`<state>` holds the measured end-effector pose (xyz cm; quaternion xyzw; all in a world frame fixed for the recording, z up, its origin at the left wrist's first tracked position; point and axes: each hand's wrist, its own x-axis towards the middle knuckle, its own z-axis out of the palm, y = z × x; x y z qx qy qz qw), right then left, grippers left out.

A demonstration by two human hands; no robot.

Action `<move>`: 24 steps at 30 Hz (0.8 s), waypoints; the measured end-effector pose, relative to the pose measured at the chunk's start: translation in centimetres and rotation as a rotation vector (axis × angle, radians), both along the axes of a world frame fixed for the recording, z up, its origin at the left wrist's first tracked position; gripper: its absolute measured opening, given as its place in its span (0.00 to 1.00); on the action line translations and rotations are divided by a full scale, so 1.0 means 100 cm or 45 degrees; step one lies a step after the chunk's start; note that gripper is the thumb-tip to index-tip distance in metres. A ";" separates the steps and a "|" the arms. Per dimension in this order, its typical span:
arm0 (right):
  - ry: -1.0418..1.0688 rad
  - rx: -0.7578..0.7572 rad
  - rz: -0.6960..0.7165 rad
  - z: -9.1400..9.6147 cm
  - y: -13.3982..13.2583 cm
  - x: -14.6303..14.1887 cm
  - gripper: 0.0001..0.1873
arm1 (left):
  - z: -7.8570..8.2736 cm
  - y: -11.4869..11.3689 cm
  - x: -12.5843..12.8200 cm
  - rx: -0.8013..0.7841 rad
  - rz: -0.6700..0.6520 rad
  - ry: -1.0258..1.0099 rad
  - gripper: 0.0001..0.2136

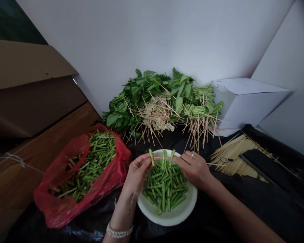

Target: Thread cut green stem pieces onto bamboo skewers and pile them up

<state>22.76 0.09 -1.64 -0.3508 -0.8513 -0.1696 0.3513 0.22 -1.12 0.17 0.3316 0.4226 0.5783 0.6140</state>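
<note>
A white bowl (167, 216) of cut green bean pieces (164, 185) sits on the black sheet in front of me. My left hand (137, 172) is closed in a pinch on one green bean piece (152, 157), held upright above the bowl. My right hand (194, 167) is closed on a thin bamboo skewer (162, 158) that runs leftward across the bowl with two bean pieces threaded on it. The skewer's tip sits right by the piece in my left hand.
A red plastic bag (66, 199) full of bean pieces lies at the left. Behind the bowl are skewered leafy greens (142, 98) and skewered bean bundles (205, 104). Loose skewers (233, 152) lie at the right. A white box (248, 101) stands by the wall, brown cardboard (27, 84) at the left.
</note>
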 end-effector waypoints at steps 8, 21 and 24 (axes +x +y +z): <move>0.003 0.008 0.025 -0.001 0.000 0.000 0.11 | 0.001 0.000 0.000 -0.007 0.018 -0.001 0.13; -0.025 -0.009 0.025 -0.002 0.000 0.001 0.13 | -0.003 0.000 0.001 -0.031 0.040 0.056 0.14; -0.023 -0.008 0.028 -0.002 0.000 0.001 0.13 | -0.002 -0.001 0.000 -0.026 0.037 0.070 0.15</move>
